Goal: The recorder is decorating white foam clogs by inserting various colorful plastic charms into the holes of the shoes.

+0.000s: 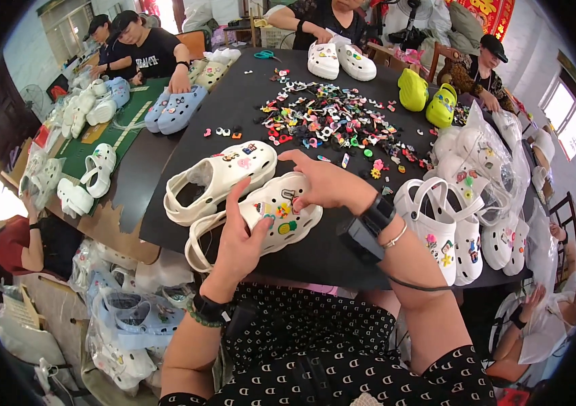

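A white clog (311,218) with colourful charms on its upper lies tilted near the front edge of the black table. My left hand (239,237) grips its side, thumb on the upper beside the charms and fingers along the far side. Over the toe curves my right hand (332,181), its thumb against a small reddish charm and its fingers by the toe's far side. Behind it, a second white clog (217,177) with charms on its toe stands on the table, near my fingertips. The underside of the held clog is hidden.
A wide heap of loose charms (328,115) covers the table's middle. White clogs (431,227) and bagged pairs stand at the right, lime-green clogs (441,106) behind them. Teal scissors (267,55) lie at the far edge. Other people work around, one handling blue clogs (183,108).
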The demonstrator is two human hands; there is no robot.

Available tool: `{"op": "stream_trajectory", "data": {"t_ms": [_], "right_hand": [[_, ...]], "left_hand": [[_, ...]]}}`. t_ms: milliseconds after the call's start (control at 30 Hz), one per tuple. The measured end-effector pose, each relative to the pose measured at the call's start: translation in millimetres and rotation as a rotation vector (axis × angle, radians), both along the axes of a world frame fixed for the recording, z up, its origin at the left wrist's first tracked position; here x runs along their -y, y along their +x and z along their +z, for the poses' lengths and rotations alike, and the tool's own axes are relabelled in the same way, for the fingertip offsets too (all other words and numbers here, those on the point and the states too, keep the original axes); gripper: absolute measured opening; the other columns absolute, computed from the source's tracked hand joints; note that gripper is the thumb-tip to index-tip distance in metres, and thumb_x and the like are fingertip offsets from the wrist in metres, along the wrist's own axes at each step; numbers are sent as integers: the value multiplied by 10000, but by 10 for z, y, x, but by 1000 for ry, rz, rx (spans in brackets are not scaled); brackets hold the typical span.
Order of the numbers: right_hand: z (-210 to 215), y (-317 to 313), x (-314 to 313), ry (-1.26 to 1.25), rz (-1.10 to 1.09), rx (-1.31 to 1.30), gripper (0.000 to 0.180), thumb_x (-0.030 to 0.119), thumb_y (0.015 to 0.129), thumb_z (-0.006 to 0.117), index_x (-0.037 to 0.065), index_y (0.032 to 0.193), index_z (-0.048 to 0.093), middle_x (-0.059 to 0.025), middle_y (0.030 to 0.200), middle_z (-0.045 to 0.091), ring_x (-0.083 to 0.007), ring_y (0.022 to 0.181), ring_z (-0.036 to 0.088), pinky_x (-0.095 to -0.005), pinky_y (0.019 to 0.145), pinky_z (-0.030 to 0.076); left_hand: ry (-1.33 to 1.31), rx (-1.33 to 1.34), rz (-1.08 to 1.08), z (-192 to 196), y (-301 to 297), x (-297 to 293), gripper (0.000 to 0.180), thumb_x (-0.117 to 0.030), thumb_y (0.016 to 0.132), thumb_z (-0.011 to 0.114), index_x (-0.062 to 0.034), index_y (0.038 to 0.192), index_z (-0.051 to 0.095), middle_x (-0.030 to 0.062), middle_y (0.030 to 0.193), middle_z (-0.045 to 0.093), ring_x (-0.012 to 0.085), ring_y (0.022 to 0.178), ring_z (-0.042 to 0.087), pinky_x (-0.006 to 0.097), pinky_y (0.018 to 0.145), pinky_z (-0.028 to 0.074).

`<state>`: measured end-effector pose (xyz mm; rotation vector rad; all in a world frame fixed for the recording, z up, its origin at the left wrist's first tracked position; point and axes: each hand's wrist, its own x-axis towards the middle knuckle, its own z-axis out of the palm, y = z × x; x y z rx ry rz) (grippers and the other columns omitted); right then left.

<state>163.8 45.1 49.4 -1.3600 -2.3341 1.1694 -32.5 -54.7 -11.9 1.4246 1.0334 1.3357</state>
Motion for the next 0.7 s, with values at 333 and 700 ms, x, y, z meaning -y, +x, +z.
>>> {"op": "stream_trajectory", "data": {"t_ms": [333,700], "right_hand": [[54,-166,-122,86,173,325,817,182,679,855,184,1350,388,-195,1199,463,-409,1092,565,-442,916,493],[16,-116,-179,23,224,277,763,261,733,795,117,1367,394,-202,1210,499,-379,1125,537,-436,974,448]], "left_hand": [[66,-158,49,83,39,42,629,9,896,584,-67,1457,311,171,1229,590,225,1121,594,343,964,462],[67,-304,20,181,52,49,493,19,918,542,-90,1388,444,144,1214,594,187,1129,551,322,967,440]]}}
